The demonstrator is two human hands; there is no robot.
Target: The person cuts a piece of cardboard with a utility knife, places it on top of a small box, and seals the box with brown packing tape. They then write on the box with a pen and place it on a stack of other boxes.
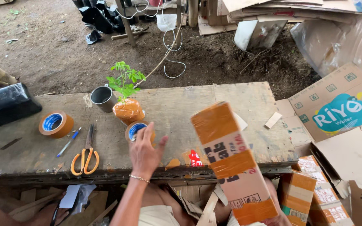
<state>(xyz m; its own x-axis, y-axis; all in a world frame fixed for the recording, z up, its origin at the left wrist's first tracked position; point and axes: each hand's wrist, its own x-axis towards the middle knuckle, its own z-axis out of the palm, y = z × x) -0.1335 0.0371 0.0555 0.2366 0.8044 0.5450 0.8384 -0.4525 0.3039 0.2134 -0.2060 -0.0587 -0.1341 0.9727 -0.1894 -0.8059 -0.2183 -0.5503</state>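
Fingers of the left hand (144,151) spread wide beside the tape roll (135,130); right hand (278,219) grips the taped carton (231,161) low, which might topple onto the seedling (125,100).

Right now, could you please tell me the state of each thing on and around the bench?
Left hand: open, over the near tape roll.
Right hand: holds the box's bottom end.
Box: taped shut, tilted above the bench.
Seedling: upright, roots wrapped in tape.
Cup: on its side.
Scissors: closed, flat.
Far tape roll: flat.
Pen: flat.
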